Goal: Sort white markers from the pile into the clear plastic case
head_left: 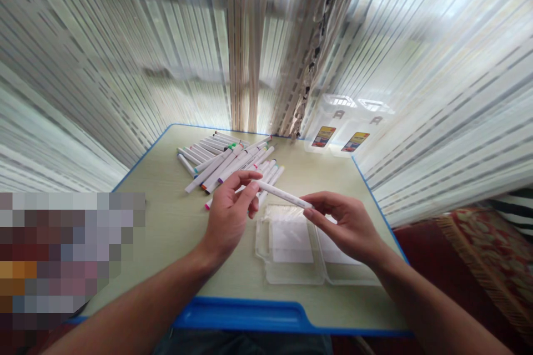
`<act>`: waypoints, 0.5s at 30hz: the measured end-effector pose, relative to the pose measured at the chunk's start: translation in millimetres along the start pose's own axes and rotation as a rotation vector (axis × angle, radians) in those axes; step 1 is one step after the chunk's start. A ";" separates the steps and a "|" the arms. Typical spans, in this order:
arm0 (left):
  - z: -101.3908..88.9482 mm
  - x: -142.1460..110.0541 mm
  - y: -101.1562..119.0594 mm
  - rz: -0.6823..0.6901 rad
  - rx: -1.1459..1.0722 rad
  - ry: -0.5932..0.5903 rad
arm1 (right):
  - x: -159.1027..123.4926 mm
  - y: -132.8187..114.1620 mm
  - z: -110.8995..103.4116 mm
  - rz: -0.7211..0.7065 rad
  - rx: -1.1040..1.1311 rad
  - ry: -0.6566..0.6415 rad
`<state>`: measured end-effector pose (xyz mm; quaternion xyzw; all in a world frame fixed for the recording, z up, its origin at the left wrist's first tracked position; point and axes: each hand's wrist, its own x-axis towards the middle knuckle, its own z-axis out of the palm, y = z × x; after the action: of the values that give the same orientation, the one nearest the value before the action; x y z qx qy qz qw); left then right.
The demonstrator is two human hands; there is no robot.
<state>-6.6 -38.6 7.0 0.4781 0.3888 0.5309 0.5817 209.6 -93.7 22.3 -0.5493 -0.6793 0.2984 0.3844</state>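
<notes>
A white marker is stretched between my two hands above the table, sloping down to the right. My left hand pinches its left end between thumb and fingers. The right end sits between the thumb and fingers of my right hand. Behind my left hand lies a loose pile of white markers with caps of various colours. Below my right hand, a clear plastic case lies opened flat, with white sheets in it. My right hand and forearm hide part of the case.
Two clear cases with handles and colourful labels stand upright at the table's back right corner. The pale table has a blue rim and a blue tray at the front. Striped curtains hang behind. A pixelated patch covers the lower left.
</notes>
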 end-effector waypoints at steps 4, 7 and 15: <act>-0.3 -0.2 -0.2 -0.004 -0.002 -0.005 | 0.5 0.3 0.0 -0.004 -0.001 0.004; 0.5 -0.8 0.8 -0.008 -0.008 0.001 | 0.5 1.5 0.1 -0.002 0.012 0.000; 1.5 -1.3 2.1 -0.005 -0.009 0.009 | 1.1 1.6 0.4 0.013 0.013 -0.010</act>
<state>-5.8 -40.1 9.3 0.4720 0.3902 0.5335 0.5833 209.9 -92.3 21.0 -0.5495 -0.6758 0.3081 0.3827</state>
